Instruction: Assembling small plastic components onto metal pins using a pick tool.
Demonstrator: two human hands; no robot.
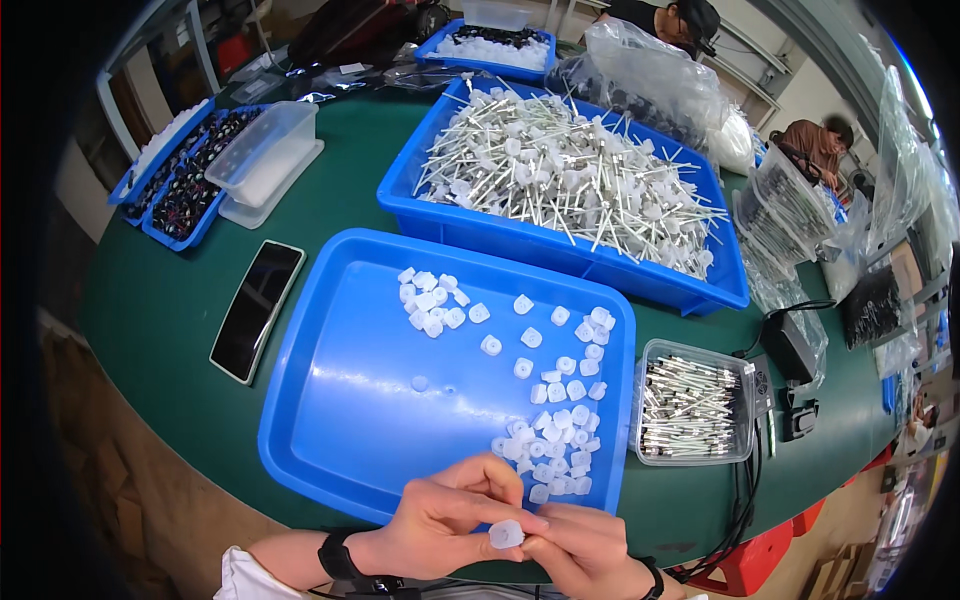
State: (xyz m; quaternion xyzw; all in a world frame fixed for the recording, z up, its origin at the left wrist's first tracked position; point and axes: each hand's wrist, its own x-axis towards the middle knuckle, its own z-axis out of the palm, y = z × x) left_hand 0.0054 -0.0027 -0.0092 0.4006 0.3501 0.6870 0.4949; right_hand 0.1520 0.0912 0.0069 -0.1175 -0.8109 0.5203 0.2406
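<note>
At the near edge of the blue tray (pixel 290 395), my left hand (pixel 445 520) is closed, pinching a small translucent white plastic cap (pixel 506 534) between thumb and finger. Pressed up against it, my right hand (pixel 585 545) is also closed, its fingertips together right beside the cap. Whatever those right fingers hold is hidden. Loose white caps (pixel 557 433) of the same look lie in a heap along the tray's right side, just beyond my hands. A smaller cluster of caps (pixel 430 300) sits in its far left part.
Behind the tray stands a deep blue bin (pixel 490 232) full of white sticks with caps. A clear box (pixel 690 462) of thin tubes is to the right, near a black adapter (pixel 790 350). A phone (pixel 258 310) lies left. Two people (pixel 815 150) work at the back.
</note>
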